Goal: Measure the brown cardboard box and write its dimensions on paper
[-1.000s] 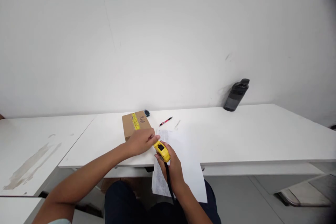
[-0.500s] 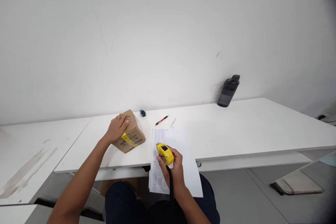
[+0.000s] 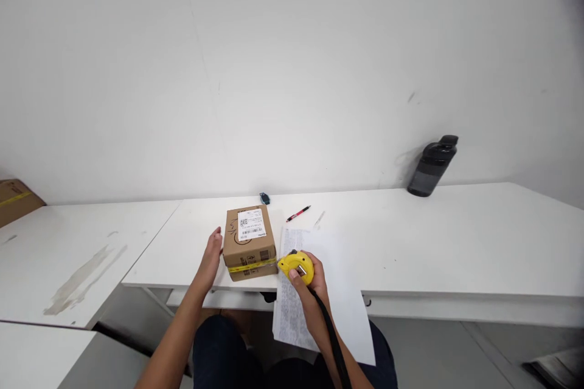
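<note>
A small cardboard box [image 3: 233, 245] sits on the white table, its shipping label [image 3: 252, 225] facing up and yellow tape [image 3: 249, 267] running along its near side. Just left of it is my left hand [image 3: 210, 260], fingers stretched out and upright along the box's left side; whether they touch it I cannot tell. My right hand [image 3: 316, 285] grips a yellow tape measure [image 3: 301, 266] near the box's front right corner, thumb on its side. A black strap [image 3: 335, 346] hangs from the tape measure over my wrist. No blade is visibly drawn out.
Printed and blank paper sheets [image 3: 344, 316] lie under my right hand and overhang the table edge. Behind are a red and black pen [image 3: 298, 214], a thin clear item [image 3: 320, 219] and a dark watch-like object [image 3: 265, 198]. A dark bottle [image 3: 431, 167] stands right; another carton [image 3: 18, 202] is far left.
The box has turned and now sits label up. My left hand has come off its top to its left side. My right hand has turned the tape measure and brought it close to the box.
</note>
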